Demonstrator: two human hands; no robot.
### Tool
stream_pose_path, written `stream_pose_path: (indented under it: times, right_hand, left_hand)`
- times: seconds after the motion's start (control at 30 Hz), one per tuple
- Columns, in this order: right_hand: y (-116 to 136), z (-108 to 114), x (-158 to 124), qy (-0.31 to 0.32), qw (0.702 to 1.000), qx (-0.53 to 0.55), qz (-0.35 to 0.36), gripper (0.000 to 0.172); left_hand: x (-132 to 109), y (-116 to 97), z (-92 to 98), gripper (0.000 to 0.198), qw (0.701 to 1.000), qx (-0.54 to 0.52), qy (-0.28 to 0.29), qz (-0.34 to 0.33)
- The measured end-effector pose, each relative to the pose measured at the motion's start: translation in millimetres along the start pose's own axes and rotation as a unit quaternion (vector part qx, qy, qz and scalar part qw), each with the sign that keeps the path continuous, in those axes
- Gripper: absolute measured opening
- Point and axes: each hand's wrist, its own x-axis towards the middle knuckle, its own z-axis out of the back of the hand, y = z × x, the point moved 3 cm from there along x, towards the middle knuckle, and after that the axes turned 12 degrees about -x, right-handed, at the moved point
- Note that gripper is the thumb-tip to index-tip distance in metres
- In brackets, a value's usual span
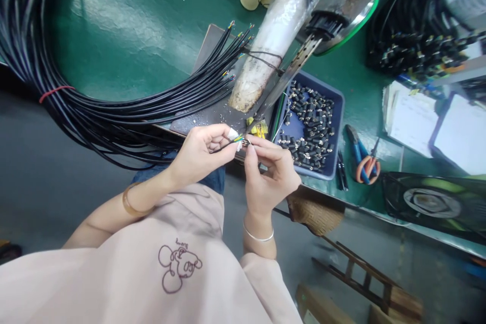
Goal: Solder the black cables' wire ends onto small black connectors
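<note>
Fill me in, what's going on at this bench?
A person works bare-handed: the left hand pinches a cable end with coloured wires bared, and the right hand pinches a small part against it, too small to make out. A soldering iron points down just beyond the fingers. Black cables sweep in from the left, and a blue tray of small black connectors sits to the right.

The single camera looked forward and steeply down from the wearer's head, fairly near, with the hands (203, 151) close to centre, the desk (132, 25) across twelve o'clock and the shirt (132, 268) around seven.
</note>
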Motion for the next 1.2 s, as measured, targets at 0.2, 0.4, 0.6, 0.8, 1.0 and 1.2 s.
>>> stream_pose_path:
  times: [0.2, 0.4, 0.6, 0.8, 1.0, 1.2]
  right_hand:
    - [1.2, 0.7, 4.9, -0.027, 0.996, -0.052, 0.065, 0.013]
    - [-0.3, -0.7, 2.5, -0.050, 0.995, -0.056, 0.069, 0.016]
    - [-0.1, 0.2, 2.3, -0.029, 0.996, -0.055, 0.057, 0.012]
    - [1.8, -1.2, 3.2, -0.030, 0.992, -0.091, 0.085, 0.013]
    - [-1.9, -5.5, 5.1, -0.016, 1.000, -0.007, 0.015, 0.008]
    - [-1.5, -8.4, 9.5, -0.022, 1.000, -0.010, 0.009, 0.009]
  left_hand:
    - [0.7, 1.4, 0.1, 0.014, 1.000, 0.009, 0.005, 0.002]
    - [1.3, 2.7, 0.7, 0.013, 1.000, 0.015, 0.005, 0.005]
    - [2.0, 4.1, 0.9, 0.013, 1.000, 0.021, 0.009, 0.007]
    - [3.7, 4.6, -0.2, 0.017, 1.000, 0.027, 0.008, 0.004]
    - [6.7, 2.6, -2.1, 0.015, 0.999, 0.047, 0.013, 0.000]
    - [9.7, 1.2, -1.6, 0.012, 0.997, 0.076, 0.006, -0.019]
